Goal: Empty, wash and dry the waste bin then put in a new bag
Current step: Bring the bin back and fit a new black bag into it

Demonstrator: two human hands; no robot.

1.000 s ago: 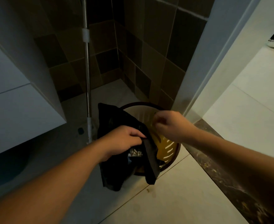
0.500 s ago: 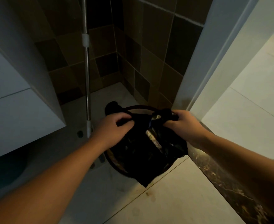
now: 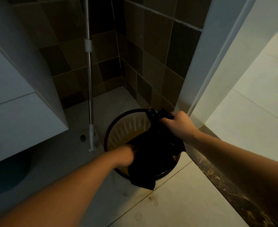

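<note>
Pretty cramped corner here. The waste bin (image 3: 126, 126) sits on the floor (image 3: 176, 202) tucked between the tiled wall (image 3: 151, 54) and the door frame (image 3: 205, 66), with a mop pole (image 3: 90, 89) standing just to its left and a white cabinet (image 3: 17, 112) jutting out further left. The right hand (image 3: 178, 124) grips the gathered top of the black bag (image 3: 153, 154) at the bin's far rim. The left hand (image 3: 126, 153) reaches down inside the bin beside the bag; its fingers are hidden, so can't tell what they're doing. Open floor is toward the lower right, past the dark threshold strip (image 3: 225, 185).
</note>
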